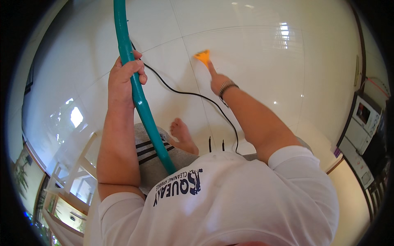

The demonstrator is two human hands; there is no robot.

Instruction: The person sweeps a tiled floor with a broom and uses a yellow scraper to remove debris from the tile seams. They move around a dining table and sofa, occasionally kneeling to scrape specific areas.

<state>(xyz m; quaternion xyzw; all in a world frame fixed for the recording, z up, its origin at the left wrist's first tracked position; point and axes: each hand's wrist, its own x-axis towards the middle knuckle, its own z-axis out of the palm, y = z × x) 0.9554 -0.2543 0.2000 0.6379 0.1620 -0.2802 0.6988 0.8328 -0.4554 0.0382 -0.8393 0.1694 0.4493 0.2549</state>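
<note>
My left hand (126, 72) is wrapped around a long green pole (144, 113), which slants from the top edge of the view down to my lap. My right hand (219, 82), with a banded bracelet at the wrist, grips a small orange scraper (203, 57), and one finger lies extended along its handle. The scraper's wide end is at the glossy white tiled floor (252, 61), near a tile joint. Whether its edge touches the tile, I cannot tell. The pole's far end is out of view.
A black cable (184, 92) snakes over the floor between my arms. My bare foot (181, 132) rests beside it. Wooden furniture (80, 172) stands at the lower left. Boxes (363, 113) and other items line the right side.
</note>
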